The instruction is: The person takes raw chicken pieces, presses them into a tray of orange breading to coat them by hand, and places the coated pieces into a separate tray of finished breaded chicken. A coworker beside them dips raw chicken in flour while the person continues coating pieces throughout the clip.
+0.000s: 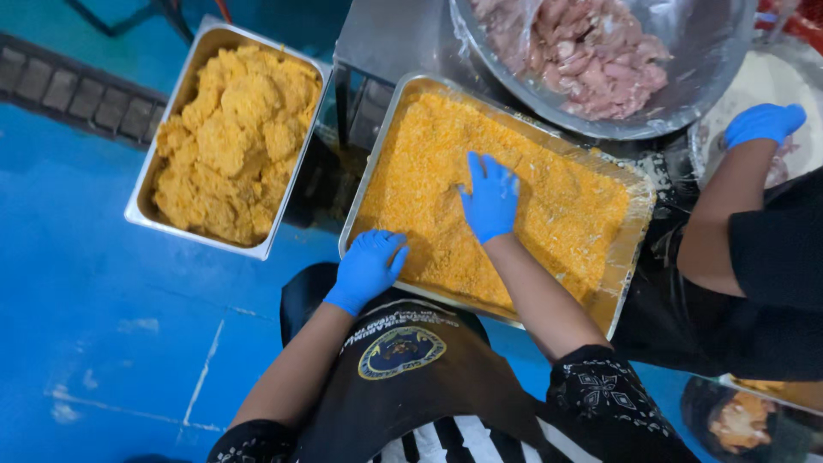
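Over the steel table's near edge, the person leaned above a wide metal tray [636, 225] filled with orange breadcrumbs [549, 201]. Their right hand [490, 199], in a blue glove, lay flat on the crumbs near the tray's middle, fingers spread wide and pressing down, with nothing gripped that I could see; whether a piece lay buried beneath the palm I could not tell. Their left hand [367, 267], gloved the same, rested at the tray's near left corner, fingers loosely curled over the rim and the edge of the crumbs, holding nothing visible.

That tray sat slantwise, its long axis running from the person's near left up toward the far right, so the crumb bed stretched away under and beyond the right hand. Just to the left, apart from the tray by a dark gap, stood a deeper steel pan [141, 206] heaped with breaded pieces [231, 137], its long side pointing away from the person. Beyond the tray, a large steel bowl [686, 103] lined with plastic held raw pink meat [583, 51]. On the right, a co-worker in black reached a blue-gloved hand [763, 123] toward a pale dish [754, 81] beside the bowl. Blue floor [94, 300] spread below.
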Demonstrator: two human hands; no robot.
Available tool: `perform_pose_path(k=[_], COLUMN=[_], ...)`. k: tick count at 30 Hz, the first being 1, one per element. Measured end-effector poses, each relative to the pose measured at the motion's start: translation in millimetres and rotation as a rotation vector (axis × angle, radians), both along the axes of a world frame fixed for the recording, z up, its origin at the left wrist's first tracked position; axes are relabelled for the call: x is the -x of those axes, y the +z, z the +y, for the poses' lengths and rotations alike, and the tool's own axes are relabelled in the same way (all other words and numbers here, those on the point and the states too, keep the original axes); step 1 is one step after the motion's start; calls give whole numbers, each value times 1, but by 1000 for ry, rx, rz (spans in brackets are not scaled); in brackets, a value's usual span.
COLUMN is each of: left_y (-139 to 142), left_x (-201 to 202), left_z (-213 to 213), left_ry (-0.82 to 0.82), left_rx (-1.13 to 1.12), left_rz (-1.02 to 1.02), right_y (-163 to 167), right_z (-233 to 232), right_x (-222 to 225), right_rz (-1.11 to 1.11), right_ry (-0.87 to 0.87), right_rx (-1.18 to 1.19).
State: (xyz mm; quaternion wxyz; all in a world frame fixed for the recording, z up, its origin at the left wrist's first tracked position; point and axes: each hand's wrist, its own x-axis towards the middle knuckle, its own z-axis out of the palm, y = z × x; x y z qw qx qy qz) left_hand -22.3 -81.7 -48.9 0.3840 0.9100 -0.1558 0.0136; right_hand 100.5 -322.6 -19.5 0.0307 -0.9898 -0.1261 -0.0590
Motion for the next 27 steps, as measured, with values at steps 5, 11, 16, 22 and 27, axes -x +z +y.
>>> perform_pose_path(k=[5,11,16,22,27], left_y=[0,-2,0,11,15], left_x=[-2,-1,-2,0,2], left_z=[-1,-1,-1,8,14], left_ry=[48,44,67,31,-50], left_rx=[-8,9,-16,-45,-47], left_rz=[-65,-90,-110,-95,4], right_y=[7,1,-5,9,35], right_z=[-19,-31,-34,-1,10], right_x=[-1,-6,0,11,10], right_rz=[-83,-99,368,623,665], right_ry=[-66,-122,-226,-205,-210], right_rx=[-70,-328,-1047,-1394,-1438])
